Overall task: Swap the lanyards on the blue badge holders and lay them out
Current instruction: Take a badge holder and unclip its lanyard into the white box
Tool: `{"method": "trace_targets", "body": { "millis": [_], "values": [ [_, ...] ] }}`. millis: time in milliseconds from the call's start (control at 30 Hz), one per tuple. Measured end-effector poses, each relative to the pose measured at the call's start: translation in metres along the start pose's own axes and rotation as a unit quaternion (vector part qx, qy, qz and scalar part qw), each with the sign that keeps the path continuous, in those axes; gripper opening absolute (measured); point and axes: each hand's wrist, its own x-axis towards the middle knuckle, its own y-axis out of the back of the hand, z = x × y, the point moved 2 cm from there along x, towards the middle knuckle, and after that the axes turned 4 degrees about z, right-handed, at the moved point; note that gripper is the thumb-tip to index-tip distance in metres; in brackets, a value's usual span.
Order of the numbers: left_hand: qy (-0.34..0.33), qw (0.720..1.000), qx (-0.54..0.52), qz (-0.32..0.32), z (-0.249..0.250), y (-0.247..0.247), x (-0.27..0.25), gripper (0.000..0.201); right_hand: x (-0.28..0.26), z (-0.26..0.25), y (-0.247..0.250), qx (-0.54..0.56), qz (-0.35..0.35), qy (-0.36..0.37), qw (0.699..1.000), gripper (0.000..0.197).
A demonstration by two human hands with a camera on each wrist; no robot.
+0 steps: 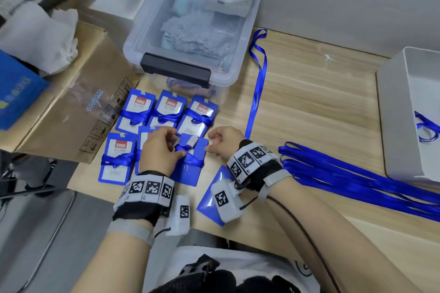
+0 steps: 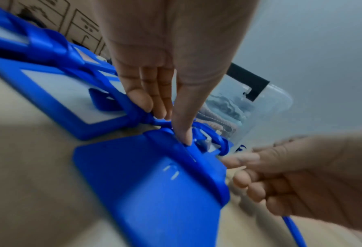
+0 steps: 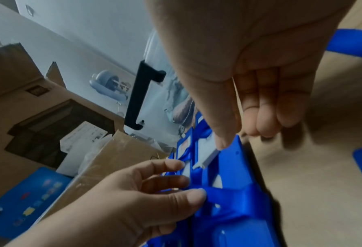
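Observation:
Several blue badge holders (image 1: 139,109), each wrapped in its blue lanyard, lie in two rows on the wooden table. The nearest one (image 1: 190,171) lies back up with a lanyard (image 1: 194,160) wound round its middle. My left hand (image 1: 177,147) pinches that ribbon (image 2: 176,145) between thumb and fingers, near the white clip (image 3: 205,157). My right hand (image 1: 212,143) sits at the holder's right edge with its fingers (image 3: 266,117) loosely curled. Its thumb tip touches the clip and holds nothing.
A bundle of loose blue lanyards (image 1: 345,173) stretches to the right, and one single lanyard (image 1: 258,83) runs toward the wall. There is a grey tray (image 1: 390,126) at the right, a clear lidded bin (image 1: 190,31) behind the holders and a cardboard box (image 1: 71,112) on the left. A flat blue sleeve (image 1: 209,200) lies under my right wrist.

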Motion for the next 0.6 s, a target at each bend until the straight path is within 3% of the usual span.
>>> {"method": "trace_targets", "body": {
  "millis": [200, 367, 500, 600],
  "values": [
    [-0.014, 0.999, 0.043, -0.004, 0.001, -0.008, -0.004, 0.046, -0.002, -0.003, -0.012, -0.03, 0.039, -0.036, 0.998, 0.011],
    [-0.023, 1.0, 0.001, -0.007, 0.005, 0.001, -0.007, 0.037, -0.014, 0.0, -0.01, 0.191, 0.025, -0.075, 0.978, 0.011],
    [-0.045, 0.997, -0.059, -0.019, 0.023, 0.008, -0.008, 0.03, -0.029, -0.003, 0.013, 0.282, 0.035, -0.036, 0.958, 0.014],
    [-0.046, 0.986, -0.148, -0.065, 0.048, 0.003, -0.012, 0.022, -0.047, 0.0, 0.045, 0.334, 0.05, -0.006, 0.941, 0.016]
  ]
}}
